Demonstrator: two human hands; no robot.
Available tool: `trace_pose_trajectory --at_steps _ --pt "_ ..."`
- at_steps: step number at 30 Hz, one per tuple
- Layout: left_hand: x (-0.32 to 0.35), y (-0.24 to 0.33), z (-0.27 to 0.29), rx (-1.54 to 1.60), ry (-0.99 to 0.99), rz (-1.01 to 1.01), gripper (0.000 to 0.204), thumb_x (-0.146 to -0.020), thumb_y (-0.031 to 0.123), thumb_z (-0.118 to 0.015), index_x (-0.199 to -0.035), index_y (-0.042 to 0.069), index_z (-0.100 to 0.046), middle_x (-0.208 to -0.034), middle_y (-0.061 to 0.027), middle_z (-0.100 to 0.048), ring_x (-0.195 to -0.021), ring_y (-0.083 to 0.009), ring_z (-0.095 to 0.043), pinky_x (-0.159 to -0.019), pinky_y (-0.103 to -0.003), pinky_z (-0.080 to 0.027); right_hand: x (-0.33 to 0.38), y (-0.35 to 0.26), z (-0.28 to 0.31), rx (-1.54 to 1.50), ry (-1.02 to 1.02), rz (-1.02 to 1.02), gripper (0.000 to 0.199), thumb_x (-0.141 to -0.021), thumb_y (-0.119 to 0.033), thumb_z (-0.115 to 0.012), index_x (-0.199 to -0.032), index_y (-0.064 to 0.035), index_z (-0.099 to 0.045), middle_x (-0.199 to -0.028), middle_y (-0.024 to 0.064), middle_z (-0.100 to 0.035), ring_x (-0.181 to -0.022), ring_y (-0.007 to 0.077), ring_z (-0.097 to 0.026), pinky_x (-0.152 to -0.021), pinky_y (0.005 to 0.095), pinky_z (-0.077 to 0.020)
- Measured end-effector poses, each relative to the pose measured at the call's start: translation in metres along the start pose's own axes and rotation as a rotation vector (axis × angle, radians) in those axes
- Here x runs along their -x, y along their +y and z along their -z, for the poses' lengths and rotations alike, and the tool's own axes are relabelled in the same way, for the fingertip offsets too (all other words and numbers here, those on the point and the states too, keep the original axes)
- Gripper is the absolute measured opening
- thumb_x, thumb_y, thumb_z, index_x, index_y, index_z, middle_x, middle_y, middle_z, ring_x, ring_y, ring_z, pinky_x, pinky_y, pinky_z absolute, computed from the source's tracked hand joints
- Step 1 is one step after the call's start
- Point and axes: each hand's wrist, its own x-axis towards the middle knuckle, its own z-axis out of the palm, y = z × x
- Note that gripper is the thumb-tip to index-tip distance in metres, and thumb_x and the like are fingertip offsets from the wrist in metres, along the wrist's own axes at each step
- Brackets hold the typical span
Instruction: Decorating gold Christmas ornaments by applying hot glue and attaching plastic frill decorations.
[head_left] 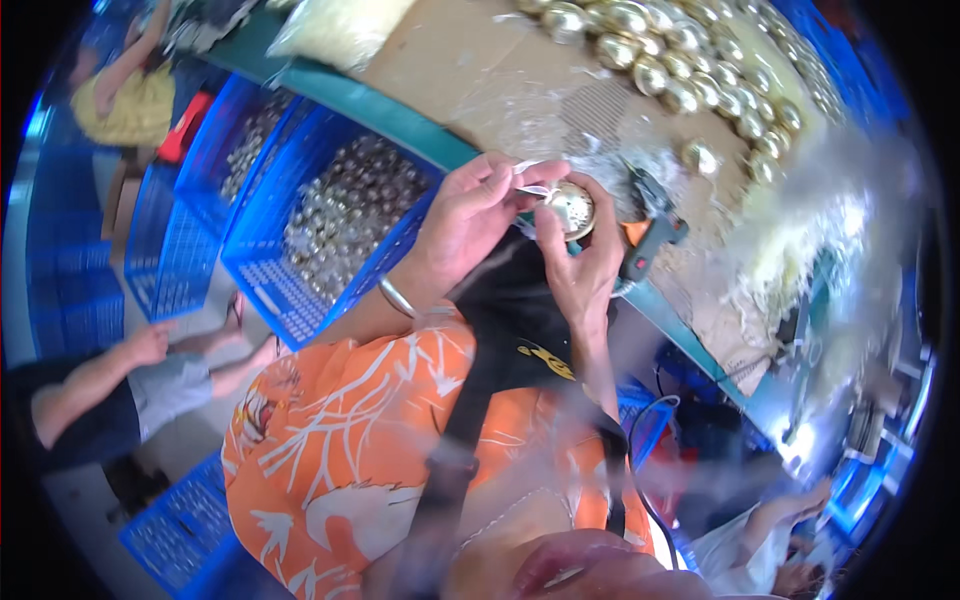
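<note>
My right hand [580, 255] curls its fingers and thumb round a gold bauble [574, 212], whose pale, speckled side faces up. Close against it, my left hand [465, 220], with a bangle at the wrist, pinches a thin white strip [535, 188] between thumb and fingers. The strip's lower end is at the bauble's edge; I cannot tell whether they are joined. Just right of my right hand lies a dark glue gun [652, 245] with an orange trigger, on the table's cardboard [470, 75]. A single gold bauble [699, 156] sits beyond it.
Many gold baubles [650, 75] crowd the table's far right. Pale stringy glue [760, 275] hangs at the right. Left of the table, a blue crate [270, 290] holds small shiny balls [350, 215]. Other people [90, 390] are at the left and lower right.
</note>
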Motion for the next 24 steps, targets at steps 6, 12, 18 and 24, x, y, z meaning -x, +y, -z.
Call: trace_pose_trajectory --at_steps 6,12,18,24 --pt "0.045 0.014 0.067 0.380 0.362 -0.109 0.021 -0.106 0.022 -0.055 -0.115 0.005 -0.065 -0.145 -0.0118 -0.059 -0.113 -0.0212 -0.057 -0.099 -0.038 -0.045 -0.006 0.006 -0.072 0.005 -0.271 0.025 0.046 -0.084 -0.012 -0.075 -0.123 0.0092 -0.061 -0.103 0.0272 -0.071 -0.090 0.0359 -0.074 -0.079 0.0413 -0.0589" --pt "0.070 0.027 0.083 0.246 0.310 -0.220 0.033 -0.100 0.021 -0.066 -0.131 0.007 -0.064 -0.135 -0.0072 -0.063 -0.112 -0.0189 -0.057 -0.097 -0.035 -0.045 0.003 0.014 -0.099 -0.044 -0.333 0.037 0.051 -0.084 -0.013 -0.076 -0.127 0.0077 -0.060 -0.109 0.0265 -0.070 -0.095 0.0390 -0.072 -0.085 0.0433 -0.0578" --pt "0.014 0.020 0.045 -0.051 0.080 -0.172 0.061 -0.098 0.010 -0.067 -0.155 0.008 -0.046 -0.137 -0.0063 -0.061 -0.123 -0.0167 -0.055 -0.110 -0.037 -0.042 -0.013 0.002 -0.052 -0.041 -0.156 0.087 0.061 -0.086 -0.011 -0.073 -0.140 0.0068 -0.051 -0.117 0.0253 -0.068 -0.101 0.0393 -0.071 -0.087 0.0430 -0.0573" --pt "-0.022 -0.006 -0.007 -0.099 -0.058 0.059 0.073 -0.103 0.008 -0.063 -0.165 0.015 -0.026 -0.150 -0.0155 -0.052 -0.127 -0.0204 -0.057 -0.107 -0.036 -0.049 -0.013 0.016 -0.011 0.029 0.016 0.121 0.068 -0.089 -0.012 -0.072 -0.148 0.0057 -0.043 -0.130 0.0270 -0.062 -0.115 0.0418 -0.066 -0.096 0.0450 -0.0547"
